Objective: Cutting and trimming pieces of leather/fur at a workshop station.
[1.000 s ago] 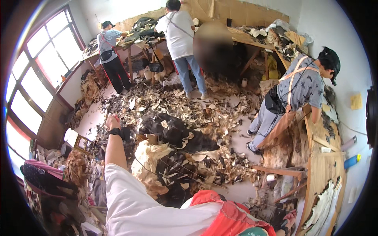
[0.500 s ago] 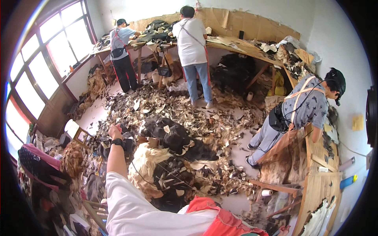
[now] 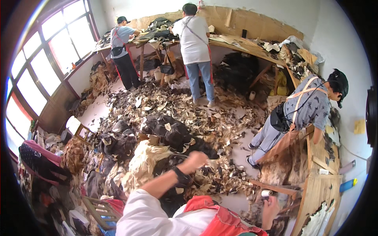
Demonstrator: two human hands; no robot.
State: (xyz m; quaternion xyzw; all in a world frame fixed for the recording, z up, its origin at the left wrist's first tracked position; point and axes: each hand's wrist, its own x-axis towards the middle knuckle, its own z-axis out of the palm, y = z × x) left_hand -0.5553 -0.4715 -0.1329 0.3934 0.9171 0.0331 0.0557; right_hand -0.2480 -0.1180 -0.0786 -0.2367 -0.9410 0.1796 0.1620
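My left hand [image 3: 196, 160], with a dark band on the wrist, is raised in front of me over the heap of hides and scraps. Its fingers look curled closed, though motion blurs them; what they hold, if anything, does not show. Below it are black furry hides [image 3: 167, 167], and to its left lies a cream fleece [image 3: 143, 163]. My right hand [image 3: 271, 210] is low at the right, just below a white spool [image 3: 267, 193] by a wooden bar. Its fingers are loosely bent and apart, and I see nothing in them.
Fur and leather scraps [image 3: 232, 118] cover much of the floor. A wooden workbench [image 3: 317, 185] runs along the right. One person [image 3: 299, 106] bends over it; two more [image 3: 193, 43] stand at the back bench. A wooden chair [image 3: 98, 214] stands at lower left.
My left hand has swung from the far left, over the scraps, to the middle and closer to me. My right hand has risen further into view beside the spool.
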